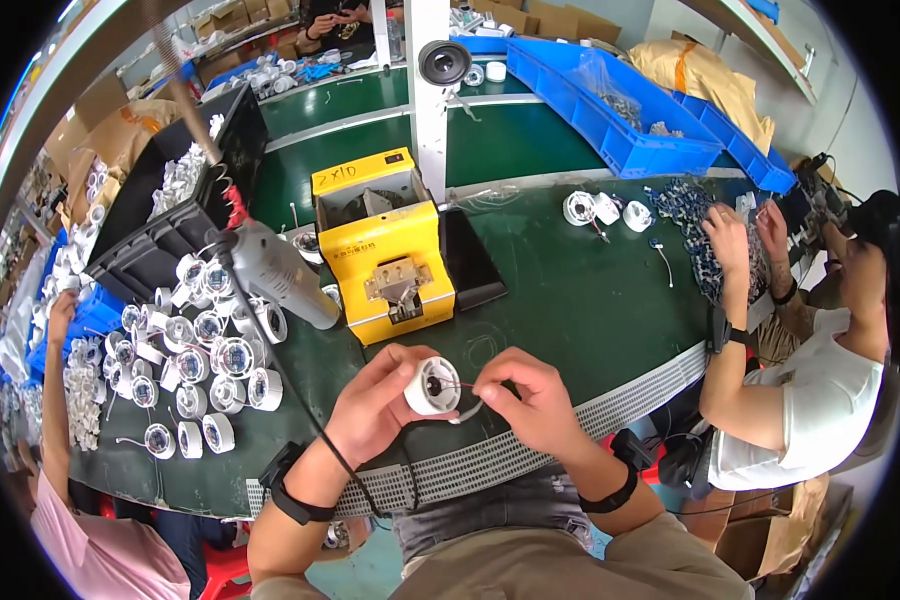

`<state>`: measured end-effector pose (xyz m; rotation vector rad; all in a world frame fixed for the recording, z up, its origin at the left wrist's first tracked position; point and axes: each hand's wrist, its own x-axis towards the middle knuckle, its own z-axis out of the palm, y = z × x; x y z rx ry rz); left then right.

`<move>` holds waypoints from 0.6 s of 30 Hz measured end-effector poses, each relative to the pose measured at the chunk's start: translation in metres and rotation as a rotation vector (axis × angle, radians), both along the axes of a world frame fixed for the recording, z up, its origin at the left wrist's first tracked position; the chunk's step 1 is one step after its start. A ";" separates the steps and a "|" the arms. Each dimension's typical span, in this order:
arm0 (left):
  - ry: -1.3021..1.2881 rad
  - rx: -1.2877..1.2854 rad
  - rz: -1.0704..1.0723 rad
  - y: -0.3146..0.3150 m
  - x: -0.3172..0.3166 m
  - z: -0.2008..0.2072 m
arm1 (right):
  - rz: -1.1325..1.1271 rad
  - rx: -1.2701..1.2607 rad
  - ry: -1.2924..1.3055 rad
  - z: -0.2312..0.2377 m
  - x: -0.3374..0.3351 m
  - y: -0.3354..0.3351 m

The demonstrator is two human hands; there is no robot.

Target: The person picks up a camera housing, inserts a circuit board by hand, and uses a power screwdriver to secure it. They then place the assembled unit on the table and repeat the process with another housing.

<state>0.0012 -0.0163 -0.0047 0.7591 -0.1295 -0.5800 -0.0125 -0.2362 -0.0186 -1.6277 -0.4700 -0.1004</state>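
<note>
My left hand [375, 400] grips a white round plastic housing [418, 398], its open, dark-centred side turned to the right. Thin red wires [458, 384] run out of the housing to my right hand [532, 402], where thumb and forefinger pinch them. A short white lead [467, 412] hangs beside the housing, below the wires. Both hands are over the near edge of the green table [550, 300], in front of a yellow bench machine [370, 325]. Many similar white round units [235, 357] with circuit boards inside stand in a group to the left.
A grey cylindrical power tool [285, 275] hangs left of the machine; its black cable crosses near my left forearm. Black crate [160, 235] and blue bins [610, 130] stand farther back. Co-workers sit at both sides; the right one's hands reach a pile of small blue parts [700, 250].
</note>
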 end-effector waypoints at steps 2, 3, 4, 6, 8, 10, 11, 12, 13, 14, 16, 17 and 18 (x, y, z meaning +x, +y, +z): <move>0.008 0.052 0.037 0.000 -0.002 0.002 | 0.054 -0.053 -0.087 0.008 0.000 0.004; 0.029 0.038 0.025 0.000 -0.002 0.003 | 0.055 -0.053 -0.087 0.006 -0.001 0.003; 0.049 0.025 0.013 0.001 -0.001 0.003 | 0.073 -0.054 -0.005 0.004 -0.002 0.001; 0.043 0.053 0.003 0.001 -0.002 0.002 | 0.092 -0.055 0.079 0.004 -0.003 0.000; 0.037 0.081 -0.007 0.000 -0.003 0.001 | 0.053 0.030 0.127 0.007 -0.003 0.002; 0.041 0.074 -0.025 -0.001 -0.002 0.002 | 0.002 -0.030 0.053 0.000 -0.001 0.001; 0.042 0.075 -0.028 -0.002 -0.002 0.004 | -0.047 -0.089 -0.021 -0.003 0.000 0.001; 0.046 0.071 -0.027 -0.002 -0.002 0.005 | -0.047 -0.089 -0.019 0.001 0.000 0.003; 0.049 0.068 -0.025 -0.002 -0.003 0.005 | -0.073 -0.138 -0.100 0.008 -0.001 0.006; 0.051 0.068 -0.026 -0.002 -0.002 0.005 | -0.099 -0.188 -0.181 0.012 -0.002 0.009; 0.050 0.016 -0.079 -0.002 -0.002 0.004 | -0.170 -0.220 -0.181 0.011 -0.005 0.014; 0.051 0.016 -0.080 -0.003 -0.003 0.003 | -0.240 -0.252 -0.183 0.011 -0.007 0.017; 0.048 0.059 -0.097 -0.004 -0.003 0.003 | -0.242 -0.253 -0.185 0.012 -0.008 0.020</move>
